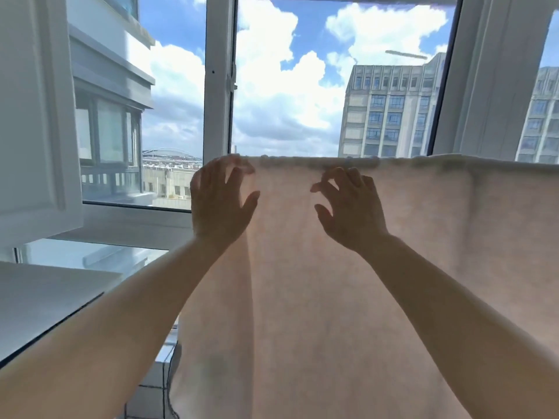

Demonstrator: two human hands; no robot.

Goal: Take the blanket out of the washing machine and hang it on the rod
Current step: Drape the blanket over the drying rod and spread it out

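Left hand (222, 201) raised against the blanket (348, 282), fingers spread wide and curled a little, fingertips at the blanket's top left corner; gripping nothing firmly, thumb held apart from the cloth edge. Right hand (351, 207) just beside it toward the blanket's middle, fingers likewise spread and bent like claws, tips close to the cloth below the top fold; touching or a hair off, hard to tell against the backlight. Both bare forearms reaching up from the lower corners across the blanket's front.

Blanket draped over a horizontal line at its top edge, presumably the rod, itself hidden under the fold. Pale pink-beige, fleecy, glowing with light from behind; hanging flat and straight down past the bottom of view, with one long vertical crease below the left hand and a nubby texture along the top fold. Running off to the right beyond the right hand.

Behind the blanket, a white-framed window (219, 86) with blue sky and clouds, a tall grey office building (390, 110) above the blanket's top edge. Left of the blanket, a neighbouring balcony (112, 116) outside, and a white flat surface (45, 297) low near the left forearm.
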